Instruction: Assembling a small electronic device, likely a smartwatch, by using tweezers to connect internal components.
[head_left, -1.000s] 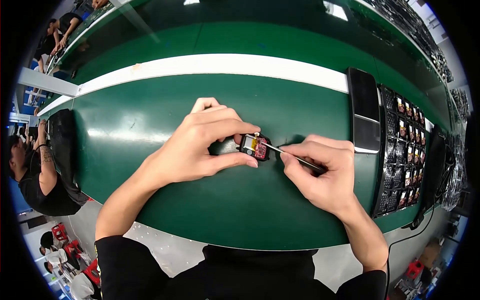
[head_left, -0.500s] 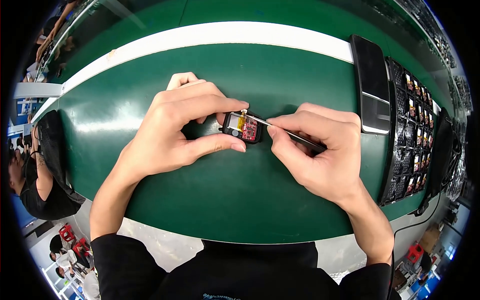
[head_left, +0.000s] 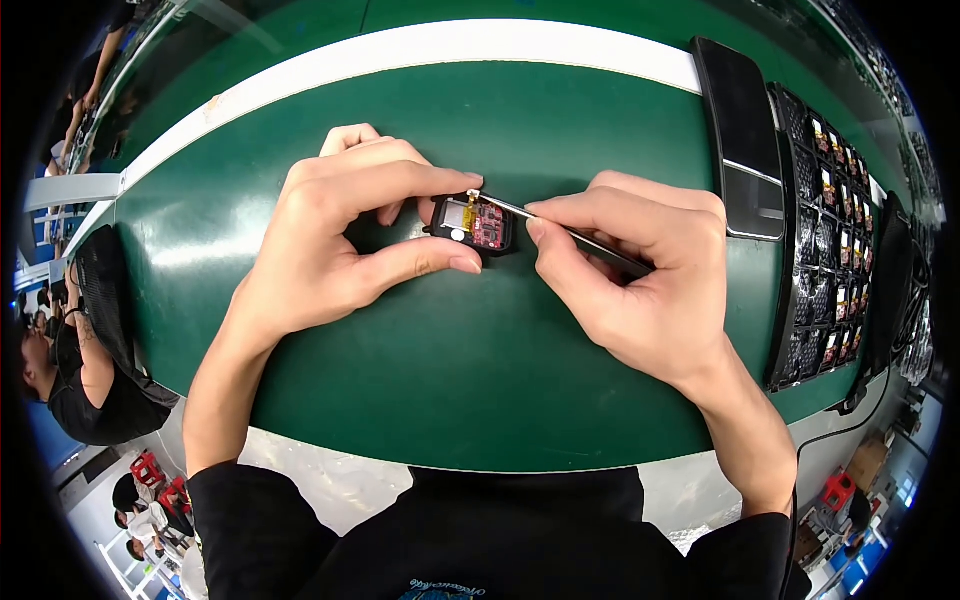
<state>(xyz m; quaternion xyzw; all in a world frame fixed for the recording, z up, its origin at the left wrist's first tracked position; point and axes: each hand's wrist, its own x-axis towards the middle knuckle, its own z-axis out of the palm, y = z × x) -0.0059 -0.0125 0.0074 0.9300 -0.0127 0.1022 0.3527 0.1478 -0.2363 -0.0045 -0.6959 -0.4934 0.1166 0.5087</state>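
Observation:
Between the thumb and fingers of my left hand (head_left: pixel 335 225) sits a small black device casing (head_left: pixel 500 246), open side up. Inside it are a red circuit board (head_left: pixel 489 226), a silvery block (head_left: pixel 455 215), yellow tape (head_left: pixel 468 218) and a white round spot. My left index fingertip presses at the casing's upper edge, beside a small pale connector piece (head_left: pixel 473 195). My right hand (head_left: pixel 650 270) pinches dark tweezers (head_left: pixel 610 252) with a slim silver end. Their tip reaches that connector piece at the top edge; whether it grips anything is too small to tell.
The green tabletop (head_left: pixel 450 380) has a white rail (head_left: pixel 450 47) along its far side. To the right stand a black and grey box-like device (head_left: pixel 742 140) and black trays (head_left: pixel 800 280) holding several small boards. A black bag (head_left: pixel 105 290) hangs at the left, near another person (head_left: pixel 85 370).
The whole view has shifted, so table and hands appear higher. Both hands keep nearly the same grip, and the tweezers' tip stays at the casing's upper edge.

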